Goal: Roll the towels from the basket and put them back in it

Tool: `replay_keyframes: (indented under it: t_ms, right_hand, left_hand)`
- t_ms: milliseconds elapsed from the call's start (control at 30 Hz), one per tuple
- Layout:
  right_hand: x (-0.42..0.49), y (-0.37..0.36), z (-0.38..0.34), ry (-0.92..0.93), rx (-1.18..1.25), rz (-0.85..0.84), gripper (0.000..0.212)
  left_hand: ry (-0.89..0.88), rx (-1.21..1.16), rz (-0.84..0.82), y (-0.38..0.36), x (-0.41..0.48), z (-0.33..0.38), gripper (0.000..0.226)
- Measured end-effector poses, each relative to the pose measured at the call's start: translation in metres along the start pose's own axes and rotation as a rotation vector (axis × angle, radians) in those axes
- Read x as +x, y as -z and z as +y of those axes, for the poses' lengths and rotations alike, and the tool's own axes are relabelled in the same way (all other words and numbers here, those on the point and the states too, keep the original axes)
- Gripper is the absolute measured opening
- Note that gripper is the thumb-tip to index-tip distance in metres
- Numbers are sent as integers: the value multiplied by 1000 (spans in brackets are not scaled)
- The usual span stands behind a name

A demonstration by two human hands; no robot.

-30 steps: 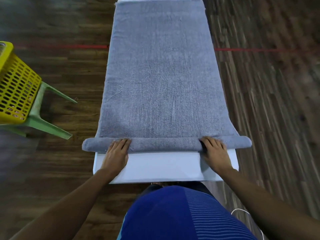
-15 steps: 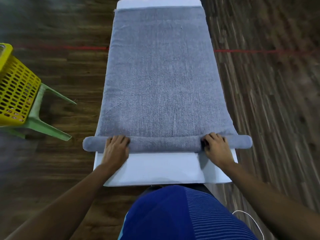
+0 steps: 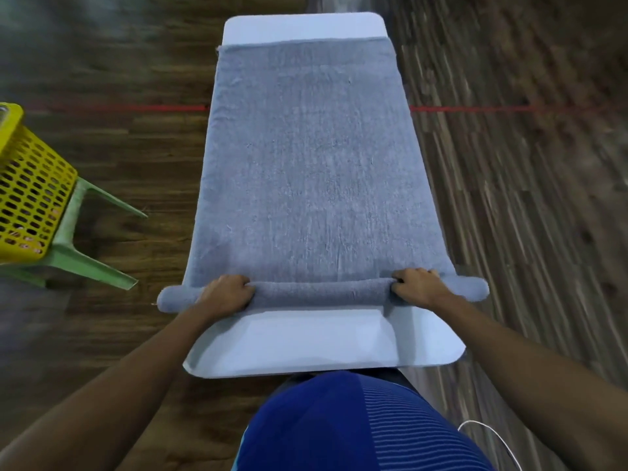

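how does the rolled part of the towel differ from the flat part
The rolled part is a thick tube; the flat part lies spread thin beyond it. The left hand and right hand hold the rolled part, not the flat part. Both are grey.

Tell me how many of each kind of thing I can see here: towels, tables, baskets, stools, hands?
Grey towel: 1, partly rolled at the near end
White table: 1
Yellow basket: 1
Green stool: 1, under the basket
Hands: 2, left hand and right hand, fingers curled on the roll
Total: 6
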State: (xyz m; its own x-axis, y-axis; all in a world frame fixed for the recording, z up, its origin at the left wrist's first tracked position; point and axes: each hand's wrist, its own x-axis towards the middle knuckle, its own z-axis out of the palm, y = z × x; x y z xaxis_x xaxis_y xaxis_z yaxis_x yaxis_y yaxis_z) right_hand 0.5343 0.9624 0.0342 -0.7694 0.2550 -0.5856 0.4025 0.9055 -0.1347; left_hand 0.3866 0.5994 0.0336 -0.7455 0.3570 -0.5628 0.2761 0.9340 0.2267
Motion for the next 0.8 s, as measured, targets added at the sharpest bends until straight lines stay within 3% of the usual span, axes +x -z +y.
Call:
replay_keyframes:
  t_ms: [67,167,233,333,467,533,600,700,733,800]
  right_hand:
    - [2,-2,4,-14,19,97,32]
    - [-3,-17,7,63,8,478,23]
    - [-9,-29,8,145,4,557,24]
    - [-21,-51,11,186,-36,447,48]
    - [-26,-65,10,134,-25,453,53]
    - [-26,-56,5,105,-31,439,44]
    - [-24,-37,1,52,-27,312,40]
    - [-17,-7,-1,-67,160,87,31]
    - [-14,-1,-1,-93,206,88,29]
    - [-10,1,1,-86,176,259,32]
  left_hand:
    - [25,-60,-54,3,8,-6,25]
    - [-75,-38,332,-2,10,-12,14]
    - [-207,7,539,-12,4,-11,21]
    - [-365,164,502,-33,-12,-12,40]
    - [-272,238,351,-47,-15,-20,52]
    - [-256,190,360,-42,-17,-14,38]
    - [-239,130,340,-32,-17,-7,24]
    - [-121,-19,243,-14,-13,-5,25]
    - [-103,-61,278,-11,-10,-5,18]
    - [-128,-88,471,-10,-9,-7,10]
